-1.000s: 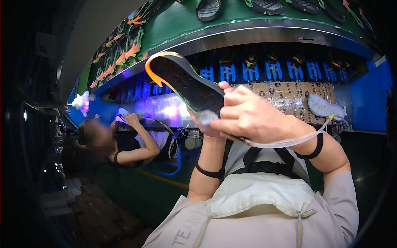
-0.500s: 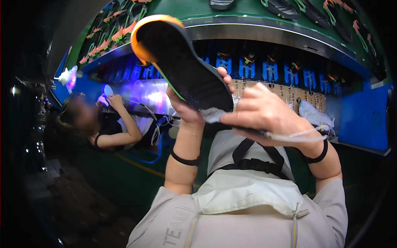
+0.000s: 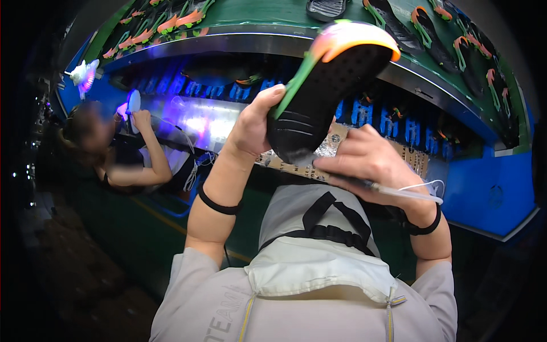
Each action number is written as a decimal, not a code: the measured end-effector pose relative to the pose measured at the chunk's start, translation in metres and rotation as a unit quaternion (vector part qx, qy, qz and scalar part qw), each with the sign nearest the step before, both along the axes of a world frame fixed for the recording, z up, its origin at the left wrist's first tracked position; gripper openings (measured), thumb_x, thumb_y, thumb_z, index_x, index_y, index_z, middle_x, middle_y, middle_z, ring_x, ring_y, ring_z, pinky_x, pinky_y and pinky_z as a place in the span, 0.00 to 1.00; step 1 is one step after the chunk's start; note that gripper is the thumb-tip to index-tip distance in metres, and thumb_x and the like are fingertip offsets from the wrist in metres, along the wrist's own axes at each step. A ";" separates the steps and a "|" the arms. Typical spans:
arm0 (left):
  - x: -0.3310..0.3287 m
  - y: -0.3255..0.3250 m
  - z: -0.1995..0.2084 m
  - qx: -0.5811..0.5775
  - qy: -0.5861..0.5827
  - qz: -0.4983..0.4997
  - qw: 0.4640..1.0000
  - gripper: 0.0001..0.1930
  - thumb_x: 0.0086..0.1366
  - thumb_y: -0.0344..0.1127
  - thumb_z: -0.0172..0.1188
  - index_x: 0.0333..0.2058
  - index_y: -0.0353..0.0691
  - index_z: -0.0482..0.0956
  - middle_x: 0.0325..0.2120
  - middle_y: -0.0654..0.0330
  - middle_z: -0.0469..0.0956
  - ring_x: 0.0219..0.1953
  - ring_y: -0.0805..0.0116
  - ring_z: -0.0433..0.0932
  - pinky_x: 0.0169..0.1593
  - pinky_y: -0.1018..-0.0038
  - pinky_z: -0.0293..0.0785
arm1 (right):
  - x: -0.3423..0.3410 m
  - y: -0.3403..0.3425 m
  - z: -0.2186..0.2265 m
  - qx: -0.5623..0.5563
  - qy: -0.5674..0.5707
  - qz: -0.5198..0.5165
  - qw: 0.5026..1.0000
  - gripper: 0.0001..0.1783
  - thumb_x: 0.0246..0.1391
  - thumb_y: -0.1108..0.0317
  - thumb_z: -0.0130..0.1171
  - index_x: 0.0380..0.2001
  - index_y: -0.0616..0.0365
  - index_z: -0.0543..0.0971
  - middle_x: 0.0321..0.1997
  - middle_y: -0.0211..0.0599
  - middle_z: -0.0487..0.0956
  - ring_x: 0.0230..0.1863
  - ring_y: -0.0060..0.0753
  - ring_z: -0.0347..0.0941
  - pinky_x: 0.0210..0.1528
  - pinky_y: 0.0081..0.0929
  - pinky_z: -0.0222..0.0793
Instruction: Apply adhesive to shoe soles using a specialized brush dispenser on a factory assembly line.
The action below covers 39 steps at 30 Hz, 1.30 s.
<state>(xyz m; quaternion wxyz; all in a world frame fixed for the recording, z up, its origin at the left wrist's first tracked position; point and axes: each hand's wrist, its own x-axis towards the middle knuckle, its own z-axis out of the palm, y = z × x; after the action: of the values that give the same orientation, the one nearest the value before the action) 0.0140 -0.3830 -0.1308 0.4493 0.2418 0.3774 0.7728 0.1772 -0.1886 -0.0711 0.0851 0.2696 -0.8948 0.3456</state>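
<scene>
My left hand [image 3: 253, 122] is closed round the near left side of a black shoe sole [image 3: 325, 97] with an orange and green rim. The sole is raised before me, its far end tilted up to the right. My right hand [image 3: 370, 162] pinches a dark-handled brush, its handle partly hidden under the fingers. Pale, blurred bristles [image 3: 299, 157] touch the sole's near end. From behind the handle a clear tube [image 3: 413, 192] runs past my right wrist.
Beyond a metal edge [image 3: 245, 41], a green belt [image 3: 273, 12] carries several soles. Below it are blue holders [image 3: 362, 114] and a printed cardboard sheet [image 3: 419, 159]. At left a co-worker [image 3: 128, 151] sits holding a pale object under purple light. A blue panel [image 3: 484, 191] stands at right.
The sole has swung from leaning left to leaning right, showing more of its orange and green rim. My left hand has turned with it. The brush stays at the near end.
</scene>
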 end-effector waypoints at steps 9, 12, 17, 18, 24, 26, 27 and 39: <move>-0.013 0.018 0.016 -0.173 -0.025 -0.065 0.982 0.23 0.79 0.44 0.47 0.58 0.31 0.76 0.46 0.53 0.84 0.42 0.70 0.85 0.47 0.72 0.83 | -0.007 0.010 -0.003 0.059 0.015 0.075 0.995 0.18 0.50 0.67 0.72 0.46 0.51 0.85 0.31 0.27 0.75 0.37 0.35 0.71 0.40 0.35 0.60; -0.017 0.025 0.013 -0.173 -0.027 -0.080 0.981 0.22 0.79 0.44 0.47 0.59 0.32 0.76 0.44 0.56 0.84 0.40 0.73 0.84 0.46 0.74 0.83 | -0.005 0.015 0.005 0.071 -0.014 0.049 0.996 0.20 0.48 0.67 0.73 0.47 0.52 0.85 0.33 0.29 0.77 0.40 0.38 0.72 0.43 0.37 0.62; -0.024 0.025 0.003 -0.211 -0.045 -0.105 0.971 0.23 0.79 0.45 0.47 0.56 0.30 0.78 0.46 0.54 0.85 0.43 0.71 0.85 0.50 0.74 0.82 | -0.006 0.024 0.000 0.061 -0.024 0.096 0.993 0.22 0.47 0.67 0.73 0.48 0.54 0.85 0.34 0.30 0.79 0.38 0.39 0.72 0.43 0.38 0.61; -0.026 0.022 -0.006 -0.203 -0.065 -0.111 0.971 0.24 0.79 0.45 0.48 0.58 0.30 0.77 0.48 0.52 0.84 0.46 0.71 0.85 0.51 0.74 0.82 | -0.005 0.024 0.001 0.023 -0.015 0.082 0.996 0.21 0.48 0.65 0.73 0.47 0.56 0.86 0.32 0.32 0.79 0.34 0.38 0.71 0.41 0.36 0.61; -0.003 -0.006 -0.060 0.040 -0.218 -0.048 0.974 0.31 0.75 0.46 0.42 0.66 0.26 0.66 0.59 0.41 0.77 0.56 0.51 0.82 0.61 0.58 0.78 | 0.020 0.047 -0.013 -0.108 0.031 -0.123 0.986 0.19 0.48 0.67 0.74 0.45 0.61 0.86 0.29 0.36 0.79 0.29 0.36 0.70 0.36 0.32 0.64; -0.009 -0.006 -0.045 0.054 -0.150 -0.027 0.987 0.35 0.74 0.51 0.42 0.67 0.26 0.63 0.57 0.38 0.77 0.54 0.47 0.82 0.57 0.54 0.80 | 0.030 0.052 -0.029 -0.153 0.019 -0.178 0.972 0.19 0.48 0.67 0.73 0.44 0.64 0.86 0.31 0.38 0.81 0.28 0.36 0.70 0.35 0.31 0.66; -0.017 -0.003 -0.028 0.077 -0.109 -0.041 0.990 0.37 0.73 0.53 0.42 0.68 0.27 0.62 0.56 0.37 0.77 0.53 0.44 0.82 0.55 0.51 0.81 | 0.034 0.054 -0.035 -0.167 0.007 -0.195 0.967 0.19 0.49 0.67 0.72 0.44 0.65 0.86 0.31 0.39 0.82 0.28 0.36 0.71 0.34 0.31 0.66; -0.141 0.032 -0.006 -0.065 -0.002 0.307 0.949 0.34 0.79 0.51 0.43 0.64 0.19 0.63 0.56 0.31 0.74 0.55 0.38 0.79 0.59 0.52 0.80 | 0.039 0.036 -0.059 -0.173 -0.031 -0.213 0.961 0.19 0.52 0.64 0.72 0.44 0.64 0.86 0.28 0.38 0.81 0.28 0.35 0.71 0.34 0.30 0.66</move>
<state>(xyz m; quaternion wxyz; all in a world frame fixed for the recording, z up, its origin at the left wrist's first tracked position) -0.1274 -0.3509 -0.1368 0.2057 0.0832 0.4817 0.8478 0.2166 -0.1523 -0.1298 0.1745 0.0435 -0.8601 0.4774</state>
